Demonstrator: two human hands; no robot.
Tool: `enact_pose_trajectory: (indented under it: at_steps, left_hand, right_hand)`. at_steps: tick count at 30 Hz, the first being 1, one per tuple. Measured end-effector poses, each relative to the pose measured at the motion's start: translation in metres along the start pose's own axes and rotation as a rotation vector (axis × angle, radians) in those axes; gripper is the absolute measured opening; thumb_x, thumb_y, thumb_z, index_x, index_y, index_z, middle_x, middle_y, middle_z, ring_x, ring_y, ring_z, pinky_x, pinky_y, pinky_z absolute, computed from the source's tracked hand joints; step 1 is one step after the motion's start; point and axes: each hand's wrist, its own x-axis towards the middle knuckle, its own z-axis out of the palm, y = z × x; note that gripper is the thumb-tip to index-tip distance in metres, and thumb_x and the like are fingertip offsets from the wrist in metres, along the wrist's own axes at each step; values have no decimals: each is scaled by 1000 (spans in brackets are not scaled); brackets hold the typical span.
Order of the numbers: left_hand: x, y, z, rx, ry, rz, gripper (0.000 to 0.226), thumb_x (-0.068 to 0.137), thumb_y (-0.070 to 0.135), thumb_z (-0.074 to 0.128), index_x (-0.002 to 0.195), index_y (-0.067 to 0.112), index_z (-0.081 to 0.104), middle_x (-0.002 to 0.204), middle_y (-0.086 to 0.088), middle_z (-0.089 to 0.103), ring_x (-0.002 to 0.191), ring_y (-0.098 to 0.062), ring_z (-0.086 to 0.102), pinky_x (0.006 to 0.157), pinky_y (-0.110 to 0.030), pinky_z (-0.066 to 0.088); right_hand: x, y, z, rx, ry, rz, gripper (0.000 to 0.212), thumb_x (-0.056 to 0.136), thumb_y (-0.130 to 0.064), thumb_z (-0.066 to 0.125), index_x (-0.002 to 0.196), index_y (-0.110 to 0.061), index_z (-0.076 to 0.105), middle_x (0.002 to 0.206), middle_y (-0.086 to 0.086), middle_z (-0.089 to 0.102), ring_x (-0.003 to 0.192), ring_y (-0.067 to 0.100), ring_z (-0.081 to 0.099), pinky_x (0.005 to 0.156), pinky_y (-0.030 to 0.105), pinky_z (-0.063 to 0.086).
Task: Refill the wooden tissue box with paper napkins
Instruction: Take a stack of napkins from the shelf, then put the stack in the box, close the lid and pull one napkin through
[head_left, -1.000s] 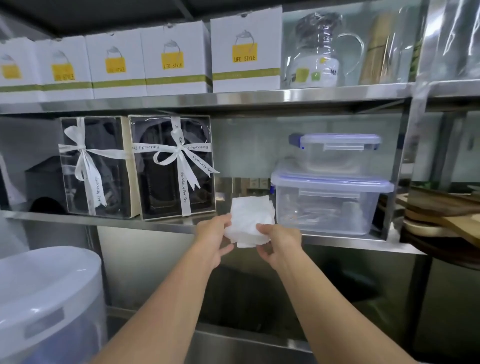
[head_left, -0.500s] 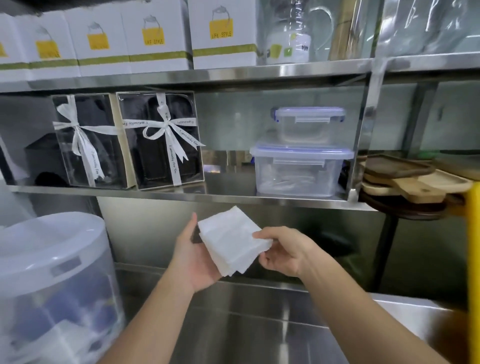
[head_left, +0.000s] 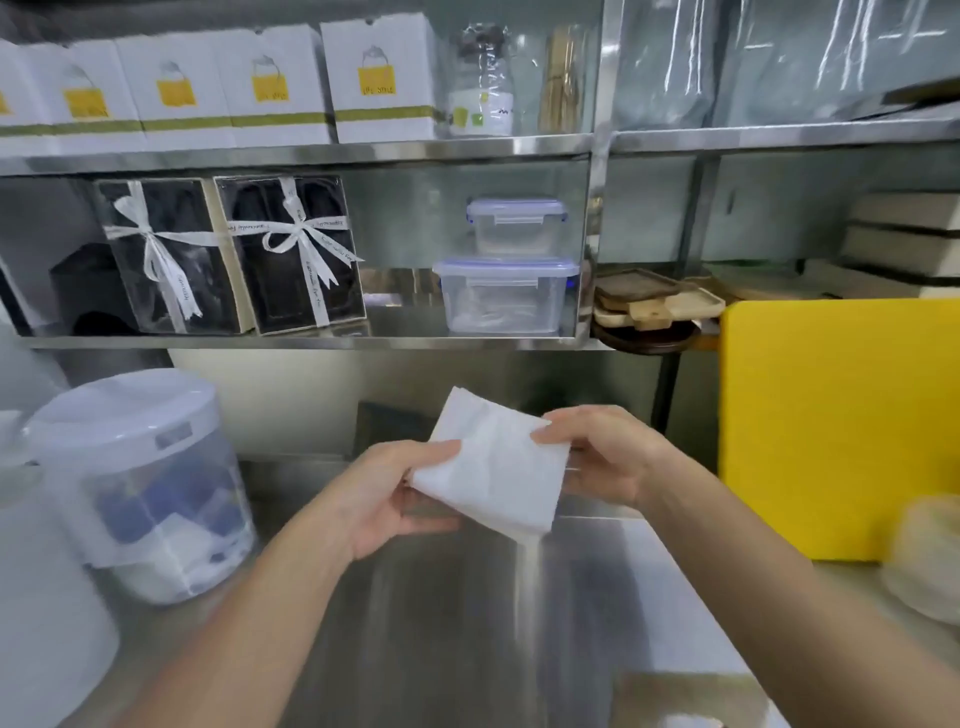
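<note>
A stack of white paper napkins (head_left: 493, 467) hangs in the air above the steel counter (head_left: 441, 623), tilted with one corner down. My left hand (head_left: 384, 499) grips its left edge from below, thumb on top. On the stack's right edge my right hand (head_left: 602, 452) pinches with thumb and fingers. A blurred wooden-looking edge (head_left: 670, 696) shows at the bottom right; I cannot tell whether it is the tissue box.
A lidded clear plastic bin (head_left: 140, 483) stands at the left. A yellow cutting board (head_left: 841, 431) leans at the right, with a blurred pale stack (head_left: 930, 561) beside it. The shelf above holds ribboned gift boxes (head_left: 291, 254), clear food containers (head_left: 506, 293) and wooden trays (head_left: 654, 301).
Both hands have brought the napkin stack down from the shelf level to just above the counter. The view has tilted downward and shifted right, revealing the yellow board.
</note>
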Motion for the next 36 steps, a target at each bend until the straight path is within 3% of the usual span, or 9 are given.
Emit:
enact_pose_trajectory:
  at_steps: [3, 6, 11, 16, 20, 26, 31, 36]
  left_hand:
    - [-28, -10, 25, 140, 19, 23, 20, 75, 25, 70, 92, 13, 73, 93, -5, 75, 86, -18, 71, 69, -38, 58]
    - [-54, -26, 52, 240, 72, 61, 9, 76, 21, 72, 69, 16, 70, 84, -2, 76, 84, -18, 70, 74, -41, 58]
    - [-89, -62, 94, 225, 39, 9, 20, 79, 24, 69, 88, 6, 70, 92, -7, 75, 86, -21, 70, 81, -40, 57]
    - [-112, -104, 129, 75, 73, -84, 23, 80, 12, 68, 93, -6, 65, 87, -12, 74, 78, -22, 69, 74, -32, 59]
    - [-123, -130, 144, -16, 85, -167, 21, 80, 7, 67, 95, -7, 65, 94, -20, 72, 83, -29, 67, 74, -34, 59]
    - [-127, -157, 152, -8, 119, -251, 30, 81, 8, 66, 105, -10, 60, 97, -22, 62, 81, -30, 61, 69, -31, 56]
    - [-124, -178, 151, 128, 159, -320, 23, 83, 14, 64, 96, -5, 63, 91, -18, 61, 82, -26, 57, 86, -40, 52]
    - [-122, -186, 149, 182, 224, -317, 11, 83, 11, 63, 84, 1, 66, 83, -10, 71, 73, -18, 64, 63, -28, 52]
  right_hand:
    - [-39, 4, -14, -54, 112, -68, 16, 77, 5, 67, 91, 8, 62, 87, 27, 67, 83, 31, 70, 74, 38, 59]
    - [-72, 19, -31, -47, 166, -116, 10, 76, -2, 72, 86, -2, 68, 92, 14, 73, 87, 27, 70, 70, 32, 59]
    - [-121, 59, -65, 82, 227, -8, 23, 76, -12, 74, 96, -1, 69, 85, 7, 78, 79, 20, 74, 62, 27, 57]
    - [-157, 99, -88, 191, 264, 129, 20, 77, -11, 73, 94, -2, 67, 81, 8, 77, 71, 21, 73, 55, 25, 56]
    - [-182, 120, -101, 73, 269, 219, 15, 76, -22, 72, 86, -12, 68, 86, 7, 62, 80, 25, 55, 68, 34, 48]
    - [-196, 140, -108, -3, 198, 182, 14, 82, -7, 62, 94, -12, 68, 93, 6, 67, 86, 24, 62, 68, 32, 52]
    - [-192, 157, -107, -189, 318, 130, 27, 79, -6, 71, 104, 1, 63, 97, 12, 70, 84, 23, 68, 61, 25, 55]
    - [-186, 171, -109, -260, 367, 138, 22, 77, -3, 72, 96, 7, 65, 86, 11, 69, 71, 19, 65, 55, 22, 50]
